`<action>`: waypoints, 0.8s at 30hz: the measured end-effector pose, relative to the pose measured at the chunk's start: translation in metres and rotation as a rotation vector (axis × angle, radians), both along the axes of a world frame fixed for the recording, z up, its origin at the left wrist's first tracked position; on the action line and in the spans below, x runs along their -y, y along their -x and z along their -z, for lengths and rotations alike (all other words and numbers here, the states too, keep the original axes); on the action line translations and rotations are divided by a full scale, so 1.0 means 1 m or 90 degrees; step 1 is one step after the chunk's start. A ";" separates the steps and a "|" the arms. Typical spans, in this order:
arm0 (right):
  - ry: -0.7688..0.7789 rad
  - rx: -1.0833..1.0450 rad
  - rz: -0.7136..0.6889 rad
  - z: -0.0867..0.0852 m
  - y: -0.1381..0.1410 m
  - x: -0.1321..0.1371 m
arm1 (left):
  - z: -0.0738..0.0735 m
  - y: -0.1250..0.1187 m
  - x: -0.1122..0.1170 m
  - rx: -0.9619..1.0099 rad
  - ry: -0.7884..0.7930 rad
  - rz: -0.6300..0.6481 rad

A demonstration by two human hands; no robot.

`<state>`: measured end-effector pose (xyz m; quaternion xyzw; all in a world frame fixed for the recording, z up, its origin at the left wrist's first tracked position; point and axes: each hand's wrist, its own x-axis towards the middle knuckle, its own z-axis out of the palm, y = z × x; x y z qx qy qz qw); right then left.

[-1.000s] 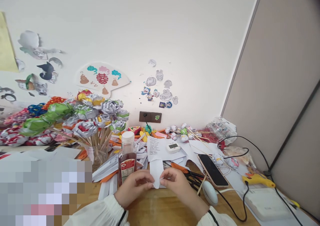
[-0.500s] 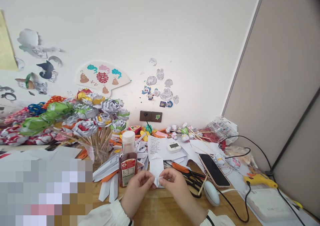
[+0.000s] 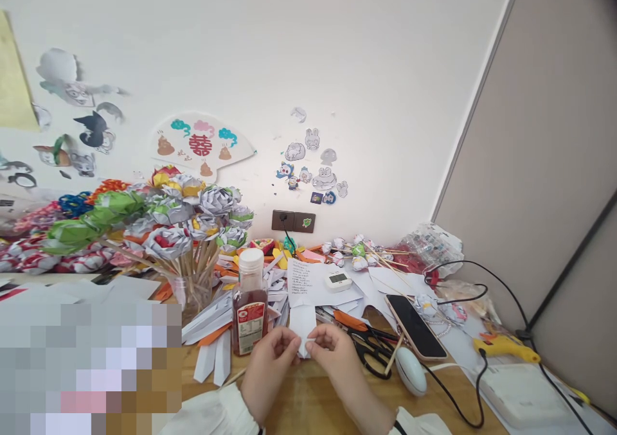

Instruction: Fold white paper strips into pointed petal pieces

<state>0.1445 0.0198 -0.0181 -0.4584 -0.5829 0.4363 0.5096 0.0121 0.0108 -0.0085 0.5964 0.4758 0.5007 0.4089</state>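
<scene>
My left hand (image 3: 270,367) and my right hand (image 3: 337,358) meet over the wooden desk (image 3: 313,403), both pinching the lower end of a white folded paper strip (image 3: 302,322). The strip stands up between my fingertips, its top end pointing away from me. Both hands have their fingers pressed together on the paper. A bottle (image 3: 249,310) with a white cap and red label stands just left of my left hand. Black-and-orange scissors (image 3: 369,348) lie just right of my right hand.
Paper flowers on sticks (image 3: 187,229) fill a jar at left. A phone (image 3: 415,326), a white mouse (image 3: 411,369), a yellow glue gun (image 3: 504,346), a white box (image 3: 518,393), cables and paper scraps crowd the right. A small timer (image 3: 337,281) sits on printed sheets.
My hands have drawn closer together on the strip's lower end, and more of it is folded between my fingers. The view has shifted slightly right.
</scene>
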 end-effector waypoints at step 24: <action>0.012 -0.175 -0.019 0.001 0.007 0.003 | 0.006 -0.011 0.005 0.153 0.042 -0.013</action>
